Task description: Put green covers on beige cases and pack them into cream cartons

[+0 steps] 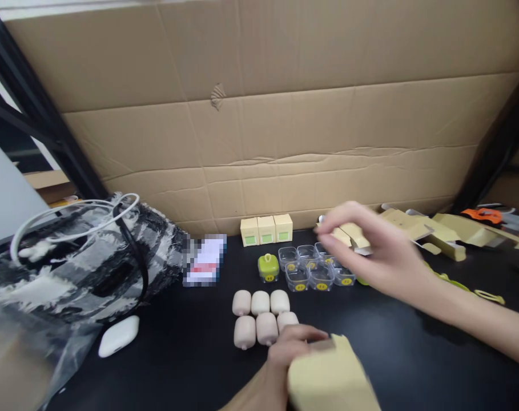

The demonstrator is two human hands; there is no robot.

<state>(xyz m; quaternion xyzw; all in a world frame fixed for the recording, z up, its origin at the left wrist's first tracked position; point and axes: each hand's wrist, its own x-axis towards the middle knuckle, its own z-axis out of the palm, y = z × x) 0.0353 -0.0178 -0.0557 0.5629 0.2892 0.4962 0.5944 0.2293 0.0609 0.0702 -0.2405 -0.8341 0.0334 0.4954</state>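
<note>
My left hand [280, 357], at the bottom centre, is closed on a pale yellow cardboard box [332, 377], which is blurred and cut off by the lower edge. My right hand [379, 251] hangs at the right, above and partly in front of clear plastic cups [321, 277] with yellow round stickers. Its thumb and forefinger curve together in a pinch; blur hides whether anything is between them. Several pale pink and cream barrel-shaped pieces [266, 328] stand in two rows by my left hand. A green lidded container [268, 267] with a small loop stands left of the cups.
Three small yellow boxes [266, 230] line up against the cardboard backing [285, 125]. Flattened yellow cartons [447, 228] and green loops [456, 283] lie at the right. At the left are a shaggy black-and-white bag [92, 257], a white cable [17, 234] and a white case [119, 335].
</note>
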